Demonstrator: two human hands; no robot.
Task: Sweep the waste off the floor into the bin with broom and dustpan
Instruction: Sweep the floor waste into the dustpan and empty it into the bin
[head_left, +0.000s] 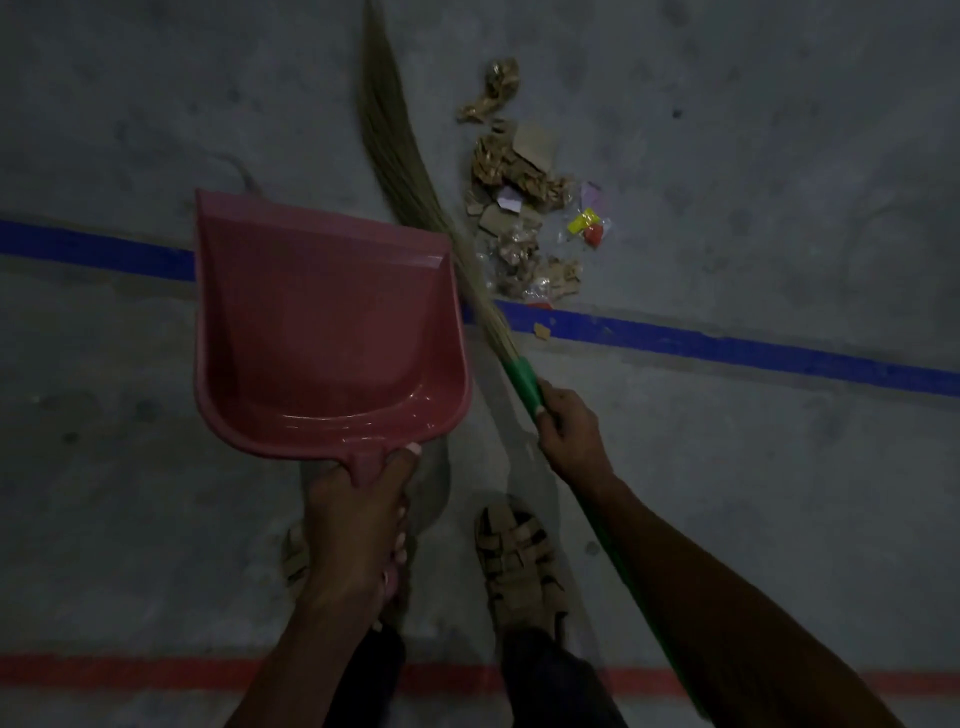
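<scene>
A grey concrete floor (753, 493) fills the dim view, mottled with darker stains. A blue line (727, 345) runs across it from the left edge to the right, sloping down toward the right. Nearer the bottom, a red line (130, 670) crosses the floor almost level, well apart from the blue one. Between the two lines stand two feet in tan strapped sandals; the right sandal (519, 566) shows fully, while the left sandal (296, 558) is mostly hidden. Below them are dark trouser legs (550, 686), probably black, though the light is poor.

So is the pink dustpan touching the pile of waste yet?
Apart. The head view shows the dustpan left of the broom, the waste pile on its right.
</scene>
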